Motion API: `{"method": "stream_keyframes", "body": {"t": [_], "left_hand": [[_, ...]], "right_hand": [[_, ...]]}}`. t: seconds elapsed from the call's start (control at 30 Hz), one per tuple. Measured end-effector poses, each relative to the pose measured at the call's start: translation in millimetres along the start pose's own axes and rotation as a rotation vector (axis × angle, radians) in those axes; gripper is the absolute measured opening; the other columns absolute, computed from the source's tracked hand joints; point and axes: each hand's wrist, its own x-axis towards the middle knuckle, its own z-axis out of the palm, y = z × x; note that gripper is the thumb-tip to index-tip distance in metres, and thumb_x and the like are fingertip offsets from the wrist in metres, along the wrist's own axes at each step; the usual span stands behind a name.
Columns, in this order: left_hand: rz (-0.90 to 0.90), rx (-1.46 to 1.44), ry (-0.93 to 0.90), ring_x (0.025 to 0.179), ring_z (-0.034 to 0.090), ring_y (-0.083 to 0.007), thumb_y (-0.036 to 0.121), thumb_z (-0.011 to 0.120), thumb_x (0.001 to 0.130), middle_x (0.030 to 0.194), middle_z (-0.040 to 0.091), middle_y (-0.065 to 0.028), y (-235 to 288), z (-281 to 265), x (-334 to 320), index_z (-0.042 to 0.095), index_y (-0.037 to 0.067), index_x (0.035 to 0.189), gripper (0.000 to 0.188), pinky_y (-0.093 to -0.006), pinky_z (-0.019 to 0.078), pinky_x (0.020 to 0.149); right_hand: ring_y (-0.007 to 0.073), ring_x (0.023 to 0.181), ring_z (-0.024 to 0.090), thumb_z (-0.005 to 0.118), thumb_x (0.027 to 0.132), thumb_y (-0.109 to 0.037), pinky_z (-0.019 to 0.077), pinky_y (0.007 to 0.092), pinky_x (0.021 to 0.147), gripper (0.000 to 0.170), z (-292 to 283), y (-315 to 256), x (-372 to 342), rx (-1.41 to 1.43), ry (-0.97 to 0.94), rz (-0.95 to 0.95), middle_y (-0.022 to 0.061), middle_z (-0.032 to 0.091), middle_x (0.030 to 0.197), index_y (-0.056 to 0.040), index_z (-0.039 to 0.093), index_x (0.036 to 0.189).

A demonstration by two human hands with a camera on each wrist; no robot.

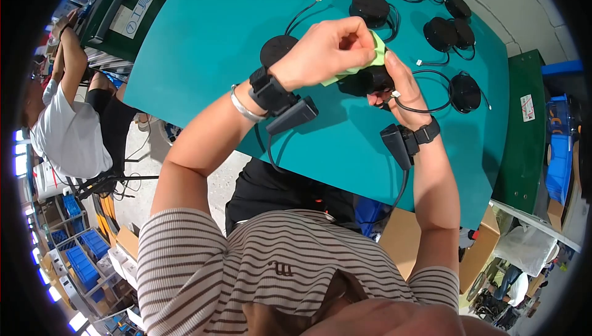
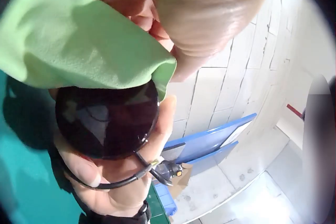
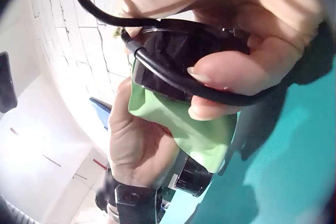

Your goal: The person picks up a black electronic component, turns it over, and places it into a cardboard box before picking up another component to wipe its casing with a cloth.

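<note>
A black round device [image 1: 369, 81] with a glossy face is gripped in my right hand [image 1: 405, 86], fingers curled round its edge. Its black cable loops past the fingers in the right wrist view, where the device [image 3: 168, 58] is close to the lens. My left hand [image 1: 327, 52] pinches a light green cloth [image 1: 379, 47]. In the left wrist view the cloth [image 2: 84, 40] lies against the upper edge of the device [image 2: 105, 124]. The right wrist view shows the cloth [image 3: 191, 129] hanging below the device, with part of my left hand [image 3: 139, 145] behind it.
Several more black round devices with cables lie on the green table [image 1: 203, 58], one [image 1: 277, 50] beside my left hand, another [image 1: 465, 92] right of my right hand. A seated person [image 1: 74, 132] is at the left. A cardboard box [image 1: 398, 243] stands below the table's near edge.
</note>
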Motion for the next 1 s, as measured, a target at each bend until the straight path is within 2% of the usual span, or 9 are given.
{"method": "stream_keyframes", "body": {"t": [0.03,0.23,0.4,0.47,0.5,0.6,0.67,0.9,1.0], "left_hand": [[-0.018,-0.069,0.017,0.073,0.044,-0.0027,0.016,0.065,0.093,0.080,0.052,0.0063,-2,0,4,0.055,0.005,0.090,0.016,-0.0203,0.0394,0.067],[0.033,0.003,-0.002,0.076,0.049,-0.0030,0.016,0.064,0.094,0.081,0.055,0.0048,-3,2,2,0.056,0.005,0.090,0.015,-0.0211,0.0416,0.068],[0.045,0.145,-0.050,0.075,0.051,-0.0038,0.014,0.065,0.093,0.081,0.056,0.0041,1,-4,-1,0.057,0.005,0.090,0.013,-0.0221,0.0429,0.066],[-0.011,-0.031,-0.064,0.074,0.050,-0.0036,0.013,0.065,0.093,0.081,0.055,0.0039,-3,-8,-1,0.057,0.005,0.090,0.012,-0.0213,0.0427,0.065],[-0.014,-0.027,-0.059,0.074,0.050,-0.0036,0.013,0.065,0.093,0.081,0.055,0.0039,-3,-10,-2,0.057,0.005,0.090,0.012,-0.0213,0.0427,0.065],[0.000,-0.030,-0.107,0.073,0.049,-0.0033,0.013,0.065,0.093,0.081,0.055,0.0037,-2,-9,-8,0.056,0.005,0.091,0.012,-0.0201,0.0420,0.063],[0.054,0.100,-0.057,0.072,0.048,-0.0033,0.012,0.064,0.094,0.082,0.054,0.0036,-5,-7,-7,0.055,0.004,0.092,0.012,-0.0197,0.0416,0.063],[0.045,0.085,0.002,0.071,0.048,-0.0041,0.010,0.063,0.094,0.081,0.054,0.0028,-9,-8,-9,0.053,0.003,0.092,0.012,-0.0212,0.0427,0.062],[0.056,0.095,-0.069,0.070,0.049,-0.0046,0.010,0.062,0.094,0.081,0.054,0.0021,-5,-12,-15,0.053,0.003,0.091,0.012,-0.0216,0.0433,0.062]], "right_hand": [[0.0098,0.061,0.057,0.052,0.096,-0.049,0.0468,0.0227,0.051,0.062,-1,-2,0,-0.001,-0.006,-0.007,0.0031,0.061,0.096,-0.0063,0.045,0.140],[0.0091,0.063,0.056,0.048,0.097,-0.053,0.0465,0.0222,0.053,0.061,-6,-1,-1,0.042,-0.098,0.013,0.0018,0.060,0.098,-0.0070,0.048,0.136],[0.0093,0.060,0.057,0.049,0.098,-0.046,0.0466,0.0223,0.052,0.060,-2,-6,1,-0.041,-0.096,0.026,0.0045,0.060,0.099,-0.0091,0.041,0.145],[0.0092,0.058,0.057,0.049,0.099,-0.043,0.0463,0.0217,0.051,0.059,-2,-3,2,-0.066,-0.101,0.016,0.0050,0.060,0.099,-0.0095,0.039,0.147],[0.0092,0.057,0.057,0.049,0.099,-0.040,0.0460,0.0211,0.050,0.059,-1,-2,4,-0.089,-0.098,0.003,0.0056,0.060,0.099,-0.0100,0.037,0.148],[0.0090,0.055,0.057,0.048,0.100,-0.038,0.0447,0.0199,0.048,0.057,2,-3,2,-0.102,-0.065,0.021,0.0049,0.060,0.097,-0.0095,0.038,0.148],[0.0086,0.054,0.056,0.048,0.100,-0.038,0.0431,0.0194,0.047,0.056,1,-3,4,-0.105,-0.061,0.020,0.0044,0.060,0.094,-0.0101,0.039,0.148],[0.0081,0.054,0.055,0.048,0.100,-0.037,0.0420,0.0195,0.047,0.053,4,-6,2,-0.128,-0.050,0.038,0.0036,0.060,0.090,-0.0105,0.042,0.146],[0.0079,0.054,0.055,0.048,0.100,-0.036,0.0421,0.0196,0.047,0.052,7,-7,1,-0.146,-0.056,0.038,0.0034,0.061,0.089,-0.0096,0.043,0.145]]}}
